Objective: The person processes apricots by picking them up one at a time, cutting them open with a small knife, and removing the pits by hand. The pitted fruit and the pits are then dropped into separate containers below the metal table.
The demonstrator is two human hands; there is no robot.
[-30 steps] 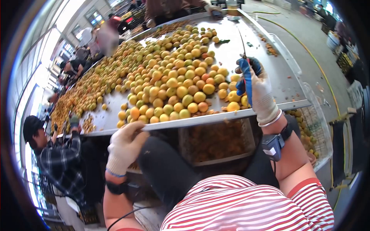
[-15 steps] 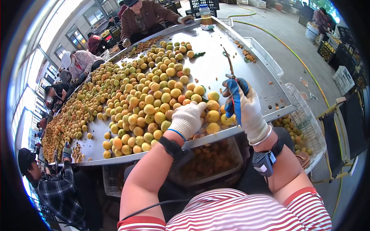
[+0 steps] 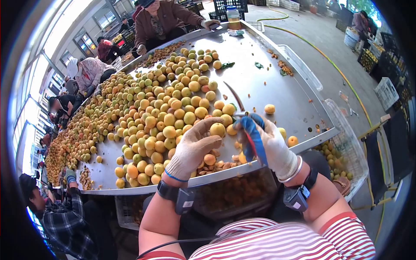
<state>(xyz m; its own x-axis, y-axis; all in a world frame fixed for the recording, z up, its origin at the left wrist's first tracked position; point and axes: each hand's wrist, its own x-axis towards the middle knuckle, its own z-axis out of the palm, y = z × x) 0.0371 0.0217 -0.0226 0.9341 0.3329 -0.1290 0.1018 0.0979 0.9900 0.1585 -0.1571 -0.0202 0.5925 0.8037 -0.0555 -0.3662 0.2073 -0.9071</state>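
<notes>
A wide heap of yellow-orange fruit (image 3: pixel 156 117) covers the left and middle of a metal table (image 3: pixel 251 56). My left hand (image 3: pixel 195 145), in a white knitted glove with a brownish palm, is curved with thumb and fingers apart, around the near side of a yellow fruit (image 3: pixel 217 129) at the heap's edge. My right hand (image 3: pixel 262 141), in a white glove with blue fingertips, is closed around the handle end of a curved knife (image 3: pixel 234 95), whose blade points up and away. Fruit pieces (image 3: pixel 223 165) lie between my hands near the rim.
Crates with fruit (image 3: pixel 331 158) stand below the table's near side. A person (image 3: pixel 164 21) is across the table, and another in a plaid shirt (image 3: pixel 65 216) is at the left. A jar (image 3: pixel 232 17) stands on the far edge; a folding chair (image 3: pixel 385 151) is at right.
My left hand has turned and opened, shifting left and down. My right hand has moved left and down with the knife. Several fruits near my right hand have moved apart toward the right.
</notes>
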